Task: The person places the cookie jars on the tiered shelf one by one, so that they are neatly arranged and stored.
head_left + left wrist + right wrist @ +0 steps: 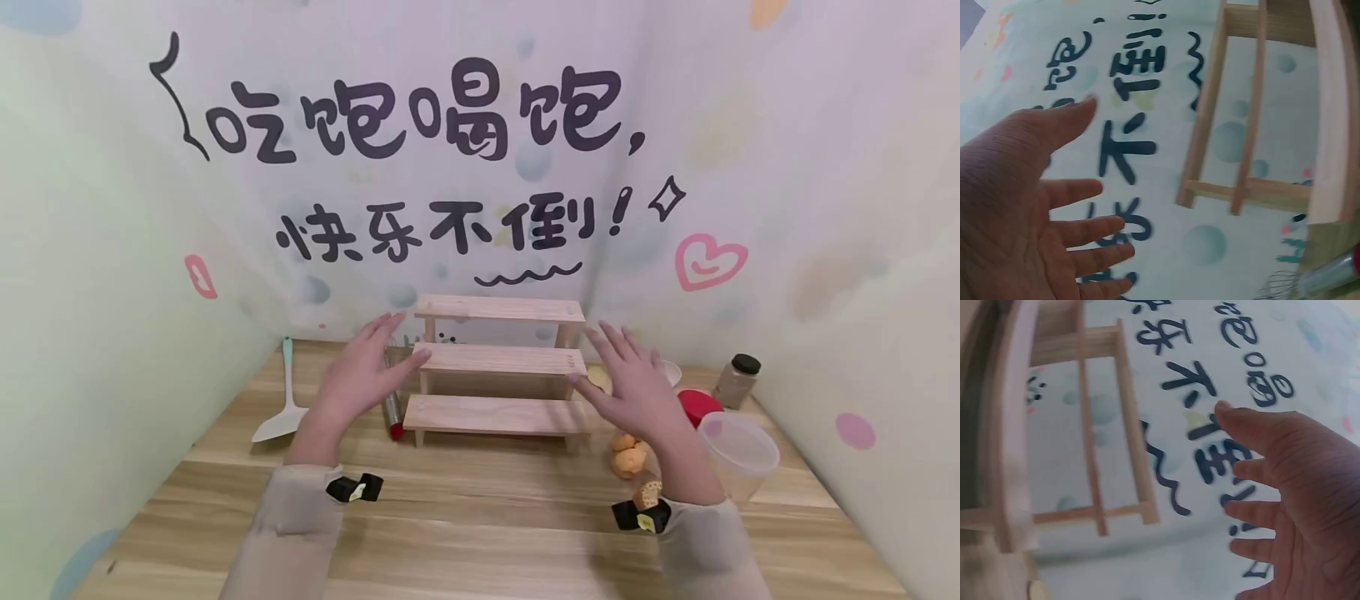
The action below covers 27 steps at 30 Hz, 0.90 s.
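Observation:
A three-tiered pale wooden stand (495, 414) stands on the table, its steps rising toward the back. My left hand (358, 372) hovers at its left side, fingers extended and holding nothing. On the other side, my right hand (636, 385) is raised by the stand's right end, fingers spread and likewise without an object. Both wrist views show the palms facing inward, with a gap between each hand (1035, 206) and the stand (1334, 112). A whisk (393, 412) with a red-tipped metal handle lies beside the stand, partly hidden behind my left hand.
A turner (287, 408) with a mint handle lies at the far left. Right of the stand are orange-brown lumps (628, 461), a red lid (701, 407), a clear plastic tub (741, 446), a white bowl (672, 372) and a black-capped jar (737, 383). A printed cloth hangs behind.

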Each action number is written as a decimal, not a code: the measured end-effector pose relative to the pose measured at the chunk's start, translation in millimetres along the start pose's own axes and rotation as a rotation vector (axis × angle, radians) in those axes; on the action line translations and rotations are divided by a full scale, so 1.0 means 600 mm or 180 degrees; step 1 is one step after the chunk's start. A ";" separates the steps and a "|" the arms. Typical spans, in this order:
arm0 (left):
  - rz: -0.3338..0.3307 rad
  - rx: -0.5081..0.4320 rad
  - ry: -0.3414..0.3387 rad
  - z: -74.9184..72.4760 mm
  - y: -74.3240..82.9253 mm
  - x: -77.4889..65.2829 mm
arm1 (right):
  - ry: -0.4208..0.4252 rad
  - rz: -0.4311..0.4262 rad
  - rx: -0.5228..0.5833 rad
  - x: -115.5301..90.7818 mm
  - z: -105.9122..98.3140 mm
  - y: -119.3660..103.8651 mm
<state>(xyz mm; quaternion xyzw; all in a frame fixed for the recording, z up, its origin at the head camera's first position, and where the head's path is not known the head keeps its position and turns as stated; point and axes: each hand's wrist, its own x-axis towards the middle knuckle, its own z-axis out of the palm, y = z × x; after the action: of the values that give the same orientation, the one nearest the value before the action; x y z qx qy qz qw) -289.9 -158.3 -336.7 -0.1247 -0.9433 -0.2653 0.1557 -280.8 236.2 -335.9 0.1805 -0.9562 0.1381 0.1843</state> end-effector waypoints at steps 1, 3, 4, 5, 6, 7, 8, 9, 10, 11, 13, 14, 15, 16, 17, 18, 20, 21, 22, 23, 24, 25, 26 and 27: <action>-0.0051 -0.0212 0.0061 0.007 -0.006 0.005 | 0.0001 -0.0013 0.0071 -0.002 -0.008 0.006; -0.0213 -0.0616 0.0149 0.023 -0.022 0.013 | -0.0069 -0.0014 0.0246 -0.011 -0.029 0.019; -0.0290 -0.0785 0.0183 0.033 -0.032 0.017 | -0.0100 -0.0003 0.0346 -0.018 -0.041 0.028; -0.0383 -0.0919 0.0196 0.045 -0.044 0.021 | -0.0135 0.0034 0.0431 -0.026 -0.053 0.039; -0.0491 -0.1073 0.0187 0.056 -0.054 0.023 | -0.0167 0.0081 0.0504 -0.037 -0.067 0.051; -0.0590 -0.1222 0.0154 0.068 -0.065 0.026 | -0.0187 0.0152 0.0561 -0.049 -0.081 0.065; -0.0709 -0.1402 0.0093 0.079 -0.073 0.028 | -0.0197 0.0219 0.0613 -0.062 -0.096 0.081; -0.0810 -0.1598 0.0035 0.091 -0.080 0.030 | -0.0132 0.0239 0.0614 -0.076 -0.107 0.098; -0.0921 -0.1790 -0.0011 0.102 -0.085 0.032 | -0.0046 0.0273 0.0632 -0.090 -0.116 0.116; -0.1024 -0.2006 -0.0050 0.113 -0.089 0.034 | 0.0083 0.0295 0.0653 -0.103 -0.121 0.135; -0.1174 -0.2428 -0.0051 0.133 -0.091 0.038 | 0.0469 0.0290 0.0803 -0.127 -0.115 0.171; -0.1202 -0.2617 -0.0027 0.143 -0.092 0.038 | 0.0696 0.0265 0.0914 -0.138 -0.106 0.186; -0.1206 -0.2787 0.0010 0.151 -0.092 0.040 | 0.0921 0.0247 0.1006 -0.150 -0.092 0.198; -0.1200 -0.2950 0.0052 0.159 -0.092 0.041 | 0.1113 0.0240 0.1155 -0.162 -0.077 0.209; -0.1163 -0.3090 0.0079 0.166 -0.091 0.042 | 0.1256 0.0237 0.1287 -0.174 -0.060 0.217; -0.1133 -0.3221 0.0117 0.172 -0.091 0.044 | 0.1371 0.0200 0.1443 -0.186 -0.044 0.223; -0.1058 -0.3444 0.0180 0.182 -0.092 0.048 | 0.1488 0.0103 0.1972 -0.209 -0.012 0.231; -0.1036 -0.3545 0.0208 0.186 -0.092 0.050 | 0.1535 0.0044 0.2308 -0.220 0.002 0.233; -0.0999 -0.3633 0.0233 0.190 -0.093 0.053 | 0.1584 -0.0041 0.2661 -0.229 0.014 0.235; -0.0960 -0.3689 0.0247 0.194 -0.094 0.056 | 0.1627 -0.0089 0.2952 -0.238 0.025 0.236; -0.0932 -0.3760 0.0269 0.198 -0.094 0.058 | 0.1659 -0.0157 0.3230 -0.246 0.034 0.237; -0.0899 -0.3794 0.0275 0.202 -0.093 0.061 | 0.1679 -0.0187 0.3458 -0.253 0.041 0.238; -0.0864 -0.3827 0.0279 0.206 -0.092 0.063 | 0.1676 -0.0206 0.3533 -0.260 0.047 0.238; -0.0817 -0.3860 0.0278 0.210 -0.091 0.066 | 0.1643 -0.0127 0.3464 -0.267 0.051 0.238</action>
<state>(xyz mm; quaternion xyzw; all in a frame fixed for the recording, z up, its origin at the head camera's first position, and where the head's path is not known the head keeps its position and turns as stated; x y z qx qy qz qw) -372.6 -129.3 -449.9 -0.0655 -0.6249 -0.7754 0.0624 -207.7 401.2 -455.9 0.2274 -0.6690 0.6436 0.2942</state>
